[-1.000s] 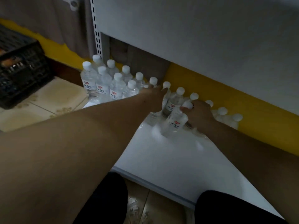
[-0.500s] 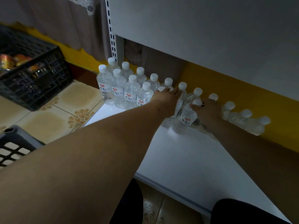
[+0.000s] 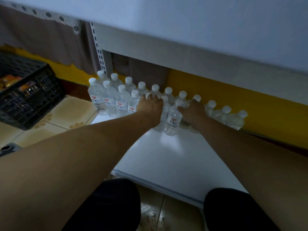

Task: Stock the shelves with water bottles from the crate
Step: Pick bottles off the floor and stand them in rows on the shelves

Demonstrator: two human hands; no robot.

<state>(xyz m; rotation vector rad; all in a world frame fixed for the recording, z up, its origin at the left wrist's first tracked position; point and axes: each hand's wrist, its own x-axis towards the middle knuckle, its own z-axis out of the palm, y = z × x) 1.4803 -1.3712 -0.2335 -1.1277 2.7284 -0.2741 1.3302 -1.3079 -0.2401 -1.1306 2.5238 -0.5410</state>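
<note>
Front bottle (image 3: 172, 118) straightened, beside right hand (image 3: 193, 110)

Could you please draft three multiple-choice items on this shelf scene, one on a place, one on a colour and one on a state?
1. Where does the black crate stand?
A. on the tiled floor, left of the shelf
B. on the shelf
C. on the person's lap

2. What colour are the bottle caps?
A. blue
B. white
C. red

3. How do the water bottles stand on the bottom shelf?
A. on their sides
B. upside down
C. upright

Answers: 1 A, the crate sits on floor tiles beside the shelf; 2 B, every cap is white; 3 C, caps point up, labels readable.
</note>
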